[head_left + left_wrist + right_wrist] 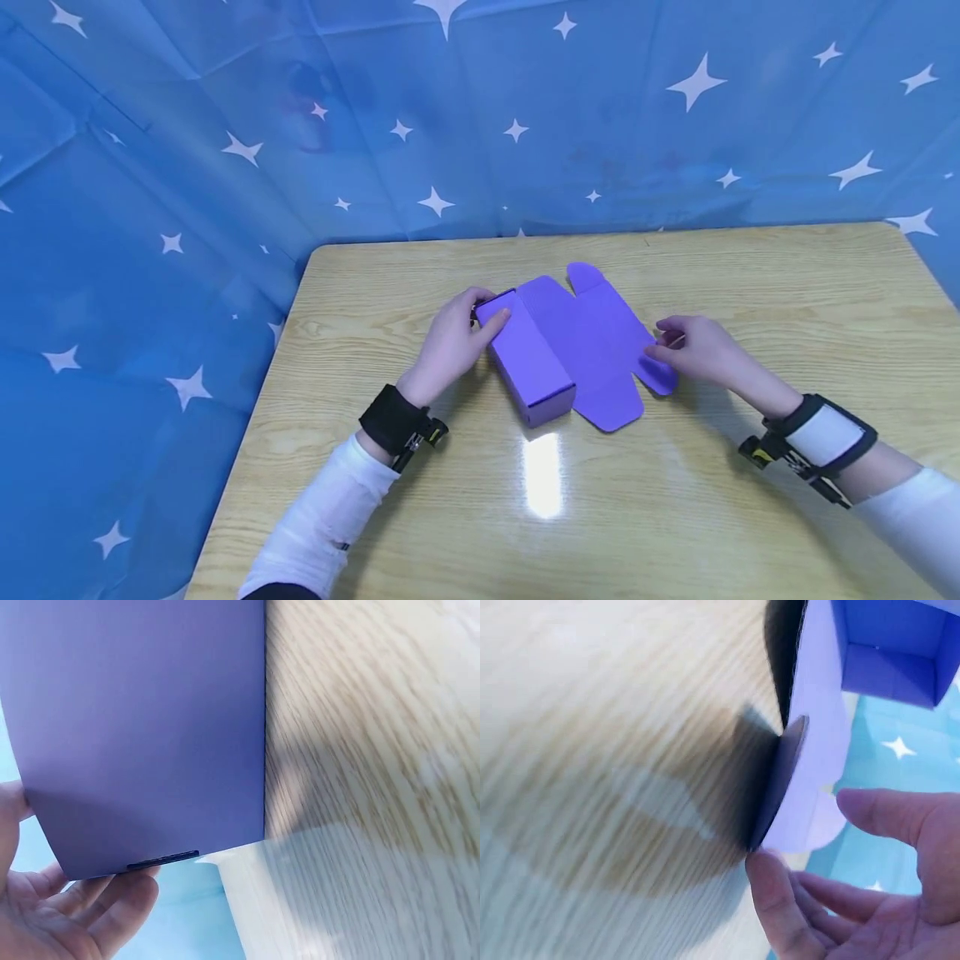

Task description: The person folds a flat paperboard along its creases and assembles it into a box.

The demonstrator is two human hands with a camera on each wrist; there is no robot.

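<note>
A purple cardboard box rests on the wooden table, its lid unfolded to the right. My left hand grips the box's far left end, thumb across the top face. From close up in the left wrist view, fingers curl at that end of the box, beside a dark slot. My right hand is at the lid's right edge, next to a rounded side flap. In the right wrist view a fingertip touches the flap, while the thumb stands apart from it. Part of the box's hollow inside shows there.
The wooden table extends around the box, with a bright reflection in front of it. A blue cloth with white stars hangs behind the table and along its left side. Both wrists wear black straps with small devices.
</note>
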